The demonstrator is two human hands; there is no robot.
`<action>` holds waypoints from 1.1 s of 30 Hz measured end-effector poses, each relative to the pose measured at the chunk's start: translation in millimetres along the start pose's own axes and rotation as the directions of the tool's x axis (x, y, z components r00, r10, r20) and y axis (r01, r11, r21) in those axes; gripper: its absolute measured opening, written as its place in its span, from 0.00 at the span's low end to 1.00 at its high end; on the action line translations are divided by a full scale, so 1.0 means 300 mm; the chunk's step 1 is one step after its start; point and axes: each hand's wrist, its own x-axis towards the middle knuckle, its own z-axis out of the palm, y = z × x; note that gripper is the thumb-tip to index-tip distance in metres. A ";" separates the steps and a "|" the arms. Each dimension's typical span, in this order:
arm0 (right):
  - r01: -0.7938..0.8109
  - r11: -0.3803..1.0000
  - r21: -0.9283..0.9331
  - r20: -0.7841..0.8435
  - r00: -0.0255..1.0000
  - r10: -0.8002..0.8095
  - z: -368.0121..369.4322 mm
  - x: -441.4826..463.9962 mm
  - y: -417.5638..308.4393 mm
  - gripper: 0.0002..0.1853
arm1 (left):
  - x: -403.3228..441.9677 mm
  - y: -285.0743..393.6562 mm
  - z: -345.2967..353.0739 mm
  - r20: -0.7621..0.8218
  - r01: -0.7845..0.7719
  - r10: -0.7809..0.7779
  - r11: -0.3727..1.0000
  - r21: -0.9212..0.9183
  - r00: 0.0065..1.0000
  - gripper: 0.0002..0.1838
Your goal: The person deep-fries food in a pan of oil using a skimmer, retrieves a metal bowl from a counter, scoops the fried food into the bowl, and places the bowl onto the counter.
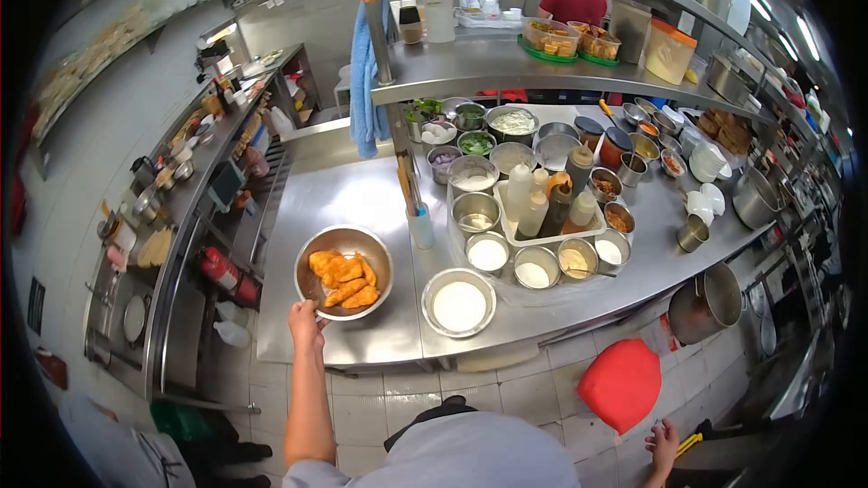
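My left hand (307,325) is closed on the near rim of a metal mixing bowl (380,248). Several orange, coated pieces of food (344,279) lie in this bowl, which is over the left part of the steel counter. Low at the right, my right hand (663,441) hangs away from the counter with its fingers apart and nothing in it. A smooth red object (621,384), whose kind I cannot make out, is just up and left of that hand. To the right of the mixing bowl stands a bowl of white powder (458,306).
A white tray (551,237) of squeeze bottles stands among several metal ingredient containers. Overhead, a steel shelf (479,72) crosses the counter, with a blue towel (367,81) on its post. A large pot (705,305) is at the right. Another person's sleeve (117,443) shows lower left.
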 end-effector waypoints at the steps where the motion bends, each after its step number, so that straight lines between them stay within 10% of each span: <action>1: -0.016 1.000 -0.006 0.018 1.000 0.016 0.044 -0.013 0.004 0.22 | 0.056 -0.016 0.018 -0.070 0.007 -0.005 1.000 0.030 0.998 0.05; 15: -0.162 0.982 0.097 -0.219 0.959 0.180 0.060 -0.372 0.072 0.22 | 0.764 -0.209 0.460 0.163 0.256 -0.223 0.940 -0.225 0.961 0.24; 22: -0.189 0.974 0.123 -0.251 0.944 0.215 0.035 -0.484 0.115 0.21 | 0.619 -0.194 0.545 0.362 0.373 -0.144 0.593 -0.713 0.921 0.20; 25: -0.192 0.967 0.165 -0.249 0.941 0.230 -0.005 -0.485 0.201 0.20 | 0.290 -0.097 0.596 0.542 0.360 0.029 0.717 -0.596 0.840 0.18; 27: -0.157 0.972 0.176 -0.219 0.956 0.194 -0.035 -0.478 0.219 0.20 | -0.062 -0.029 0.708 0.839 0.619 0.075 0.640 -0.455 0.539 0.17; 29: -0.218 0.974 0.064 -0.223 0.948 0.227 -0.062 -0.465 0.182 0.19 | -0.392 -0.063 0.819 0.813 0.610 -0.157 0.742 -0.278 0.561 0.18; 31: -0.221 0.972 0.075 -0.219 0.948 0.233 -0.102 -0.438 0.201 0.20 | -0.657 -0.180 0.880 0.960 0.520 -0.256 0.839 0.162 0.113 0.22; 33: -0.227 0.966 0.120 -0.230 0.941 0.250 -0.167 -0.420 0.238 0.21 | -0.894 -0.219 0.941 0.869 0.365 -0.495 0.807 0.464 -0.010 0.26</action>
